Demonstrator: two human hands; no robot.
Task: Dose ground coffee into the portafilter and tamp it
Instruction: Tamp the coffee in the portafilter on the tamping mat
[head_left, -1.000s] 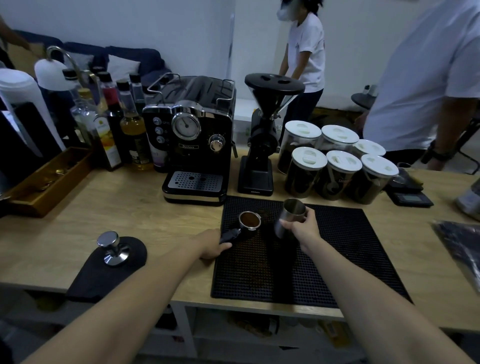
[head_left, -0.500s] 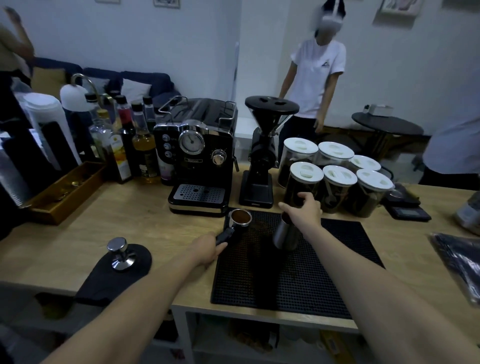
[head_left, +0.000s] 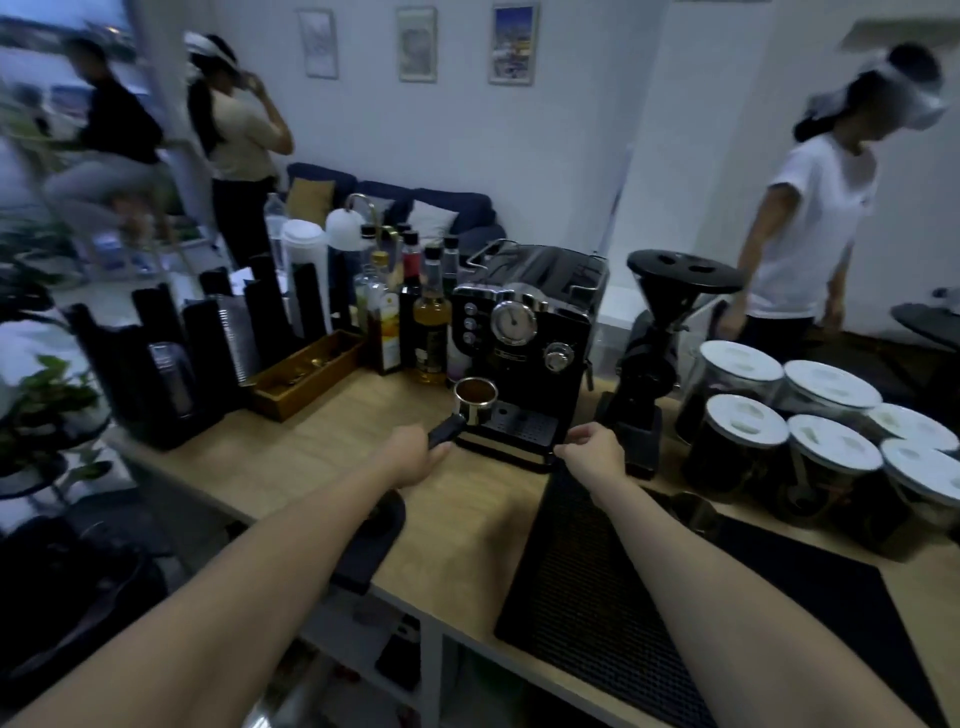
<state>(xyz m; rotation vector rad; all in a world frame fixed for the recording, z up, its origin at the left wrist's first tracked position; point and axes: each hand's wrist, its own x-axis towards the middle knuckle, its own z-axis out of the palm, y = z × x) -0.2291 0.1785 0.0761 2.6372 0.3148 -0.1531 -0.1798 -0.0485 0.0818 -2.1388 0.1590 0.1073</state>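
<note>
Head view: left hand (head_left: 415, 460) grips the portafilter (head_left: 475, 399) by its handle; likely heavy, rigid, its loose grounds spill if tilted. Right hand (head_left: 592, 451) hangs loosely curled, empty.

No legible text, bottle labels (head_left: 387, 332) blurred, machine badge (head_left: 511, 355) unreadable

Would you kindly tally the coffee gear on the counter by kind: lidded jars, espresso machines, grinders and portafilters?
Jars: 6
Espresso machine: 1
Grinder: 1
Portafilter: 1
Total: 9
</note>
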